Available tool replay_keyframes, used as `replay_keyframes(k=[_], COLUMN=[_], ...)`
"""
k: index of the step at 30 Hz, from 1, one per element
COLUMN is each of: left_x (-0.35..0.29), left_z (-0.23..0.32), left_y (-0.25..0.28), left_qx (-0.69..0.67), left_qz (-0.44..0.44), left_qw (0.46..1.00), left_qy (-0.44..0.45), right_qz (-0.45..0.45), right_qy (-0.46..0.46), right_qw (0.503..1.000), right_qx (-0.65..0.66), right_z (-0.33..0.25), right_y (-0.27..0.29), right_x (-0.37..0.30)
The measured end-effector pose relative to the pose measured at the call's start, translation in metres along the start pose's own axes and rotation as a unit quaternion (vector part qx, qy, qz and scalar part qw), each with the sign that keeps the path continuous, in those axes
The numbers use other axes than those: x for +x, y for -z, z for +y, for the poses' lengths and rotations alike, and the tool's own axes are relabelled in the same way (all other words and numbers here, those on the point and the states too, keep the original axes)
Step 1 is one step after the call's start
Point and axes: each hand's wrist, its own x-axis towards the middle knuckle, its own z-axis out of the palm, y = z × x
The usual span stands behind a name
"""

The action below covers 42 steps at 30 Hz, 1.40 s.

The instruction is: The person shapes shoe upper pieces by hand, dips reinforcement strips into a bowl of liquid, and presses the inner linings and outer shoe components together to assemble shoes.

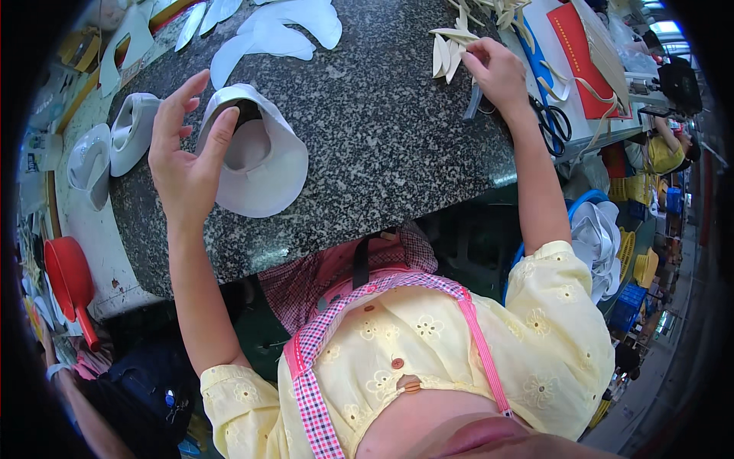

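My left hand (pixel 187 149) is open, thumb and fingers spread, around the left side of a white shoe upper (pixel 267 187). The upper lies on a speckled dark stone slab (pixel 382 130), its hollow side showing. At the far right of the slab, my right hand (pixel 498 75) pinches at a small pile of cream leaf-shaped pieces (pixel 442 57). Thumb and forefinger close on one of these pieces, partly hidden by the fingertips. Two more white uppers (pixel 134 131) stand left of my left hand.
Flat white cut pieces (pixel 279 34) lie at the slab's far edge. Black-handled scissors (pixel 552 126) and a red sheet (pixel 585 65) are at right. A red dipper (pixel 69 279) lies at left. White pieces fill a blue-rimmed basket (pixel 596 245). Another person's arm (pixel 84 405) shows lower left.
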Motion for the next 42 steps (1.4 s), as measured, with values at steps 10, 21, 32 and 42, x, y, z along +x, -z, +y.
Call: replay_keyframes(k=[10, 21, 32, 42], left_x=[-0.013, 0.027, 0.048, 0.015], left_z=[0.052, 0.081, 0.068, 0.062], left_y=[-0.042, -0.197, -0.223, -0.153], left_qx=[0.110, -0.261, -0.316, -0.412], left_qz=[0.034, -0.154, -0.256, -0.074], left_qw=[0.965, 0.948, 0.891, 0.884], left_qy=[-0.235, 0.097, 0.202, 0.207], right_qz=[-0.146, -0.119, -0.088, 0.051], right_qy=[-0.059, -0.026, -0.007, 0.154], right_qw=[0.979, 0.957, 0.977, 0.984], right_qx=[-0.133, 0.264, 0.196, -0.068], right_z=[-0.018, -0.020, -0.006, -0.028], right_y=[-0.017, -0.016, -0.018, -0.017], right_x=[0.028, -0.005, 0.000, 0.004])
